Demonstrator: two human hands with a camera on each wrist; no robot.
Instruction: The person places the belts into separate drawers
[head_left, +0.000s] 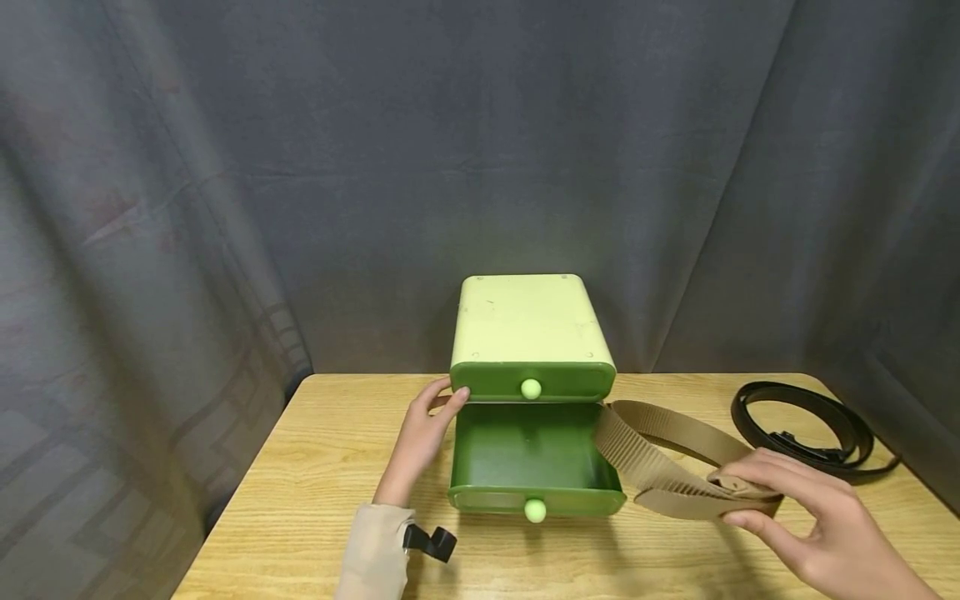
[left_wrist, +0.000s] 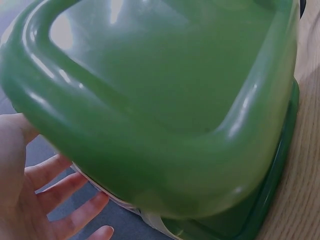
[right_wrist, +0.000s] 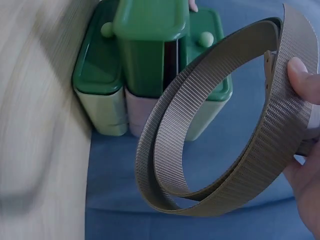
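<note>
A drawer unit (head_left: 528,321) has a pale green top and green drawers with round knobs. Its middle drawer (head_left: 537,502) is pulled out, the green floor inside showing. My left hand (head_left: 420,433) touches the unit's left side, thumb by the top drawer's front; the left wrist view shows its fingers (left_wrist: 77,212) spread beside the green drawer front (left_wrist: 165,145). In my right hand (head_left: 832,525) is a looped tan webbing belt (head_left: 660,471), pinched between thumb and fingers. Its loops reach the drawer's right edge in the head view and hang before the unit in the right wrist view (right_wrist: 225,175).
A coiled black belt (head_left: 851,427) lies at the right end of the wooden table (head_left: 300,483). Grey curtains (head_left: 375,167) hang behind and on both sides. A black strap with a small device (head_left: 431,542) is on my left wrist.
</note>
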